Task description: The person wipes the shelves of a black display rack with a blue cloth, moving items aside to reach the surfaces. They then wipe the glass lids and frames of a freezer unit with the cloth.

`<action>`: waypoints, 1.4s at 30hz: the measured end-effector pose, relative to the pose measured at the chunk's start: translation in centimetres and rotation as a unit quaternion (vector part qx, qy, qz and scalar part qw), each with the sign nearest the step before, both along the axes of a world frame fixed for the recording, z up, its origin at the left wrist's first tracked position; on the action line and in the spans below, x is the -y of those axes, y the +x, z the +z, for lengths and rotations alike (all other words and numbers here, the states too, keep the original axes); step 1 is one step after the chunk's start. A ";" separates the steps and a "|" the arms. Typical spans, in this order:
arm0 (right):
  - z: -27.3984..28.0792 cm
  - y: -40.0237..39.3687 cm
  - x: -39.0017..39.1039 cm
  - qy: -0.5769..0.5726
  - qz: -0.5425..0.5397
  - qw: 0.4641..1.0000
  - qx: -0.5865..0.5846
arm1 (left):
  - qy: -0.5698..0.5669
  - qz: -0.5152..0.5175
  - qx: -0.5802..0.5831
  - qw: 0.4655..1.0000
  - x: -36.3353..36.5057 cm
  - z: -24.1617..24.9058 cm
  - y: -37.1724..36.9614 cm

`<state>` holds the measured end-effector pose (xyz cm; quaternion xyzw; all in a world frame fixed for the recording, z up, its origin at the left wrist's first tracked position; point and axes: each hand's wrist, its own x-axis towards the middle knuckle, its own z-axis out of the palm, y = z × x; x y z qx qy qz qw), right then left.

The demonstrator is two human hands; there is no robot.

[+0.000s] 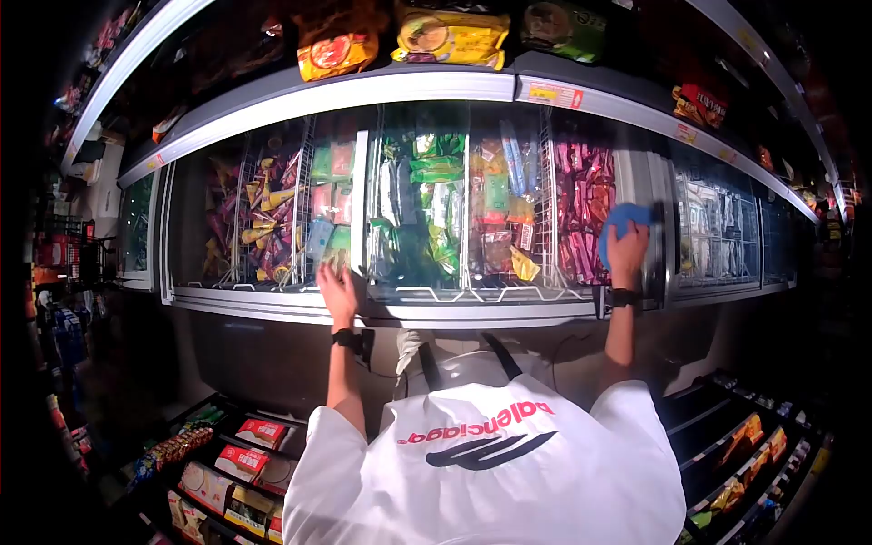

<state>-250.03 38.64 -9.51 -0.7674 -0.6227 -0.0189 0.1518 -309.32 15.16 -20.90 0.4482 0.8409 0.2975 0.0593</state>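
Observation:
A chest freezer with a sliding glass lid (427, 282) lies before me, packed with wrapped ice creams. My right hand (627, 252) presses a blue cloth (625, 221) against the glass near its right end, above pink-wrapped ice creams (581, 200). Its fingers are bent over the cloth. Farther left, my left hand (337, 291) rests at the front part of the lid with fingers spread and nothing in them. Green-wrapped ice creams (436, 170) show through the glass between my hands.
Overhead, a shelf (409, 86) carries a yellow packet (451, 36) and other bagged foods. Another freezer section (718, 222) continues to the right. Behind me stand racks with red boxes (243, 461) on the left and orange packets (745, 440) on the right.

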 end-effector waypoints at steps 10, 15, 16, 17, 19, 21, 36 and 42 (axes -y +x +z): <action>-1.6 -11.7 0.3 -0.080 0.506 0.852 -0.107 | -0.122 0.050 -0.168 0.977 -3.5 -1.0 10.6; -7.0 -14.8 -8.3 -0.038 0.406 0.913 -0.027 | -0.098 0.066 -0.153 0.981 -3.9 -0.7 10.6; -9.1 -14.6 -11.1 0.003 0.363 0.931 -0.020 | -0.118 0.073 -0.141 0.980 -3.8 -0.8 10.6; -9.7 -14.5 -13.5 0.040 0.317 0.947 0.021 | -0.138 0.080 -0.127 0.979 -3.7 -0.8 10.6; -12.6 -14.0 -18.6 0.093 0.203 0.972 0.074 | -0.098 0.087 -0.138 0.982 -4.0 -0.2 10.7; -12.3 -17.9 -19.3 0.000 0.062 0.997 0.036 | -0.110 0.098 -0.129 0.981 -3.9 -0.5 10.5; -13.2 -35.5 -25.0 -0.018 0.355 0.932 0.068 | -0.092 0.115 -0.069 0.987 -4.1 0.5 9.7; -7.8 -35.7 -4.6 -0.064 0.714 0.692 -0.087 | -0.088 0.107 -0.047 0.989 -4.2 0.6 9.7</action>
